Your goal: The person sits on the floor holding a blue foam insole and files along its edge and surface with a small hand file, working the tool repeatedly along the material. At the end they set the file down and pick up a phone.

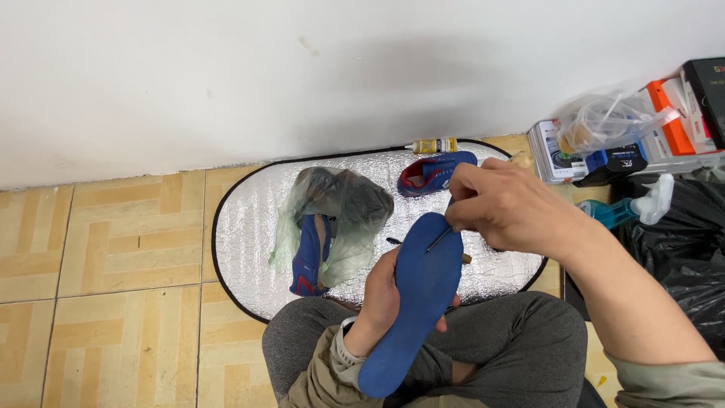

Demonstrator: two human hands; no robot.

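My left hand [381, 295] grips a blue insole [415, 302] from behind, holding it up over my lap with its flat face toward me. My right hand [506, 208] pinches a thin dark tool [439, 239] whose tip touches the insole near its upper end. A blue shoe [310, 257] partly wrapped in a clear plastic bag [340, 211] lies on a silver oval mat [249, 227]. A second blue shoe with red lining [430, 172] sits at the mat's far edge, just beyond my right hand.
A small yellow glue bottle [432, 145] lies by the white wall. Boxes [672, 106], a clear bag [604, 121], a blue spray bottle [627, 208] and a black plastic bag [680, 249] crowd the right. The floor [113, 249] is tan tile.
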